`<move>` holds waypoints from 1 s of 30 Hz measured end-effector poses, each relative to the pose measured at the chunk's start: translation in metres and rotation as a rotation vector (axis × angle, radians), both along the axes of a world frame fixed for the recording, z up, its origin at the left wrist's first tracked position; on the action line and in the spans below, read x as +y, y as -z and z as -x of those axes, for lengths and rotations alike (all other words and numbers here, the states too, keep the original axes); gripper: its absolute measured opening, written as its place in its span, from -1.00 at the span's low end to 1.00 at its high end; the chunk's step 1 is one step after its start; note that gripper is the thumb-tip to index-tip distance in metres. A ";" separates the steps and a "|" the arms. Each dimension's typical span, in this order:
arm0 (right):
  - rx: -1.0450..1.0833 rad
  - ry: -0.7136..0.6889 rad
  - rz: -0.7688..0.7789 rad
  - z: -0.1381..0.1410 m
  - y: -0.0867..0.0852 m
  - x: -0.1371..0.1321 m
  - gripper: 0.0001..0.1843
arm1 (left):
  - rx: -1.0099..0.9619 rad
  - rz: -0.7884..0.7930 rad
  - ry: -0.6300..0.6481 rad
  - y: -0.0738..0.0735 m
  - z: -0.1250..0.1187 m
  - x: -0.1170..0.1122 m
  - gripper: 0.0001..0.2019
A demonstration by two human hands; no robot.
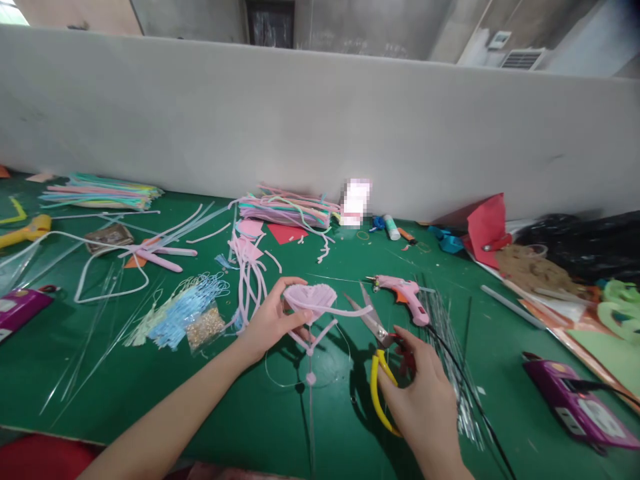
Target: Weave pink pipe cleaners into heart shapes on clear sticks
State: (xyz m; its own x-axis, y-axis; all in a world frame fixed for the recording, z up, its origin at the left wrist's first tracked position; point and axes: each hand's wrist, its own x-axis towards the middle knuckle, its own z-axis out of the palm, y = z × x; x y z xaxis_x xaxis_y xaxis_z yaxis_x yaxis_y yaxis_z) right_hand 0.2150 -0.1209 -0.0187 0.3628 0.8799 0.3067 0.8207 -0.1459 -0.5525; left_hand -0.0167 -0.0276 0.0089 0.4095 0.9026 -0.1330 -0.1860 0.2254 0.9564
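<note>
My left hand [270, 323] pinches a fuzzy lilac heart [315, 297], made of pipe cleaners, between thumb and fingers. A loose pipe cleaner end [355, 311] sticks out from the heart to the right. Below it hang a V-shaped piece, thin clear line and a small pink ball [311, 379]. In my right hand [425, 397] are scissors [374, 325] with yellow and dark red on the handles. Their blades are apart and point up and away, close to the loose end. Whether the blades touch it I cannot tell.
A pink glue gun [407, 293] lies beyond my right hand, its black cord [465, 373] running toward me past metal wires [450, 333]. Pipe cleaner bundles [285, 207], blue tassels [183, 310], a bead bag [205, 329] and purple power units [580, 403] surround the work. A grey partition [300, 127] stands behind.
</note>
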 end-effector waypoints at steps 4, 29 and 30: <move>-0.161 -0.094 -0.075 -0.003 0.007 -0.005 -0.45 | 0.029 0.005 0.025 -0.001 -0.002 -0.002 -0.46; -0.442 -0.247 -0.100 -0.004 0.007 0.015 -0.47 | 0.082 0.093 0.151 0.003 -0.004 -0.003 -0.57; -0.439 -0.263 -0.084 -0.006 0.006 0.016 -0.48 | 0.080 0.095 0.160 0.002 -0.004 -0.003 -0.56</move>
State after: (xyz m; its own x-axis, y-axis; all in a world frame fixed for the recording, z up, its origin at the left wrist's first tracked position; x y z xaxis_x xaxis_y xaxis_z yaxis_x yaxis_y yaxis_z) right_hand 0.2209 -0.1046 -0.0243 -0.0465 0.8898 0.4539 0.9807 0.1270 -0.1484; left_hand -0.0129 -0.0307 0.0066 0.5317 0.8084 -0.2525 -0.0652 0.3363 0.9395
